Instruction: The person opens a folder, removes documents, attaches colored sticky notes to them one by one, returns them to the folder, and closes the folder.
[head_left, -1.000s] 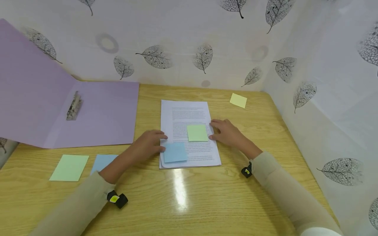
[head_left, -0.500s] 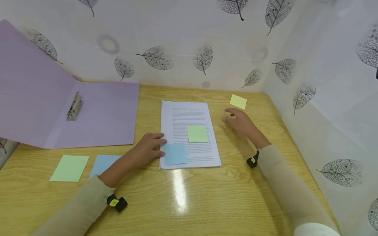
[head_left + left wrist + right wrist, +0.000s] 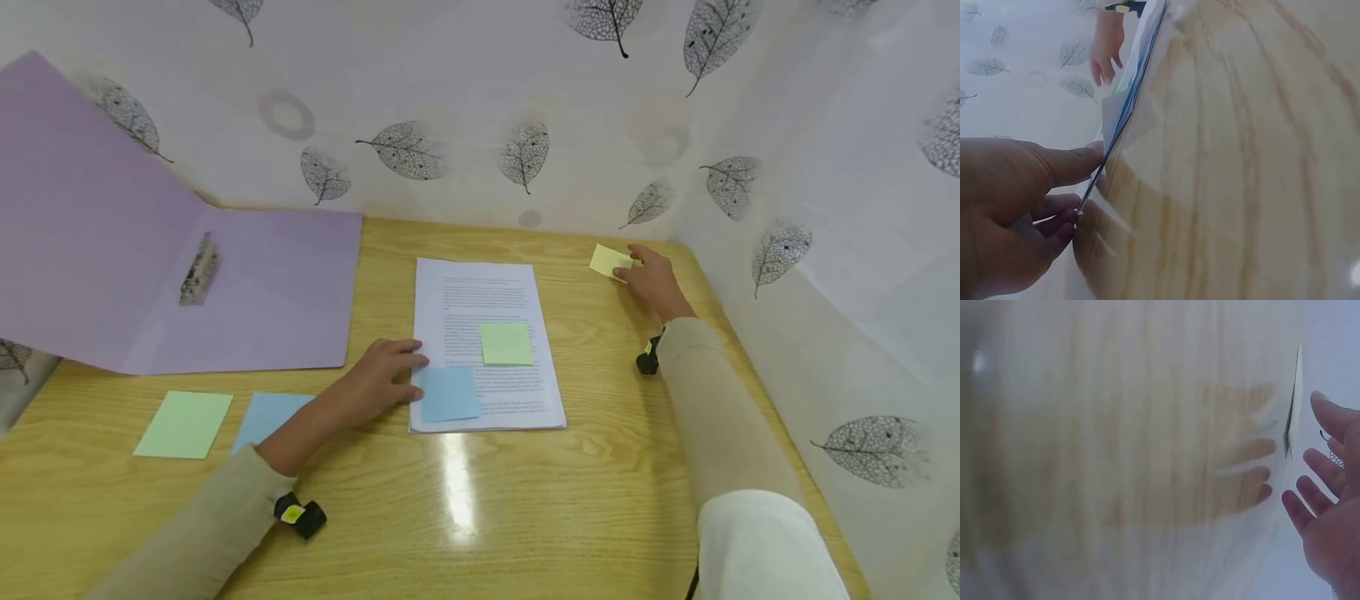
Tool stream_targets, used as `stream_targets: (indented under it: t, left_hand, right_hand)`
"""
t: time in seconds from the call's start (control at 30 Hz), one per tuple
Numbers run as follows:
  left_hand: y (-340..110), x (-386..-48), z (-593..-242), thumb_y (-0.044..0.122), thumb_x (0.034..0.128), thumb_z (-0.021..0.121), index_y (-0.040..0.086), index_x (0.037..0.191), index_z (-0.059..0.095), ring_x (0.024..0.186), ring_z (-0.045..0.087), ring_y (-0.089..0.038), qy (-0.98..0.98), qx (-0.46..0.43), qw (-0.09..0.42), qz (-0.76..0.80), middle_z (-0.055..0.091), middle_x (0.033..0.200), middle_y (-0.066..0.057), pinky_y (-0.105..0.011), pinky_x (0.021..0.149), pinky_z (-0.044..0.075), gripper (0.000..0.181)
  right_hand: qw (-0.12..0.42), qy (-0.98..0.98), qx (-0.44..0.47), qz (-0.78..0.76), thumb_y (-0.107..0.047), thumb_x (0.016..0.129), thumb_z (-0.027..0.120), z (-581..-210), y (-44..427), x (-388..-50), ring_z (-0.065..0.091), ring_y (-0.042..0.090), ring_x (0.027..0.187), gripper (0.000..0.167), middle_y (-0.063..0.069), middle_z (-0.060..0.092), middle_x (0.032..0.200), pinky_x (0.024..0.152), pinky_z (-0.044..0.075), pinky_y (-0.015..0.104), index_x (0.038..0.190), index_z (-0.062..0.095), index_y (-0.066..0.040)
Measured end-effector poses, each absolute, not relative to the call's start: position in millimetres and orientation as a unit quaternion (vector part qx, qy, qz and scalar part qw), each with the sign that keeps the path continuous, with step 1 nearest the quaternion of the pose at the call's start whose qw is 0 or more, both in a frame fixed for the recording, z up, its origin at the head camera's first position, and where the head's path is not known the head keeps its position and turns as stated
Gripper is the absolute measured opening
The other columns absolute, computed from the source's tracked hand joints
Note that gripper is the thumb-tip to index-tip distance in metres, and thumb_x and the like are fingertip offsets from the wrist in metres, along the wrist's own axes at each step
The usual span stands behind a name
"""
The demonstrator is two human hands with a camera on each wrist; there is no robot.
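Observation:
A stack of printed sheets (image 3: 487,292) lies on the wooden table, with a green sticky note (image 3: 506,344) and a blue sticky note (image 3: 451,393) on its top page. My left hand (image 3: 375,379) rests its fingertips against the stack's left edge; in the left wrist view the left hand (image 3: 1016,206) has thumb and fingers at the paper edge. At the back right, my right hand (image 3: 656,282) is at a yellow sticky note (image 3: 609,260), fingers spread around its right side. The right wrist view has the right hand (image 3: 1335,494) with parted fingers beside the yellow note (image 3: 1295,403).
An open purple folder (image 3: 292,292) with a metal clip (image 3: 199,271) stands at the left. In front of it lie a green note (image 3: 184,425) and another blue note (image 3: 270,412), partly behind my left forearm. A leaf-patterned cloth (image 3: 450,75) borders the table's back and right.
My right hand has left the stack's right edge and moved back and right to the yellow note. My left hand has stayed at the stack's left edge.

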State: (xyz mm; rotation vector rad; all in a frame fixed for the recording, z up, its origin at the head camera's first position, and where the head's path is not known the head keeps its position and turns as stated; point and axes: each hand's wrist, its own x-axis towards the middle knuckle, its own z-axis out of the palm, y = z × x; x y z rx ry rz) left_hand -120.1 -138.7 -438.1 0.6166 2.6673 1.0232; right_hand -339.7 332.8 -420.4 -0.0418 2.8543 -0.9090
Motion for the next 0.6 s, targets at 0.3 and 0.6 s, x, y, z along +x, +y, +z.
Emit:
stream_targets:
  t: [0.3,0.6]
  left_hand:
    - [-139,-119,-438,0.021,0.0944,0.072,0.001,0.136,0.061,0.141,0.034,-0.045,0.905,0.212,0.105,0.353,0.042,0.155,-0.022,-0.060,0.113,0.035,0.047]
    - [-138,-121,-439,0.021,0.0941,0.072,0.001,0.136,0.061,0.142,0.034,-0.046,0.909,0.213,0.105,0.343,0.043,0.154,-0.022,-0.060,0.113,0.034,0.048]
  right_hand:
    - [0.111,0.960,-0.029,-0.256,-0.030,0.102,0.061,-429,338,-359,0.019,0.048,0.150,0.081,0.028,0.022,0.163,0.121,0.021,0.061,0.161,0.013,-0.004]
    - [0.130,0.962,-0.037,-0.238,-0.028,0.102,0.059,-421,335,-355,0.027,0.050,0.145,0.075,0.030,0.026,0.160,0.117,0.026,0.063,0.159,0.020,0.000]
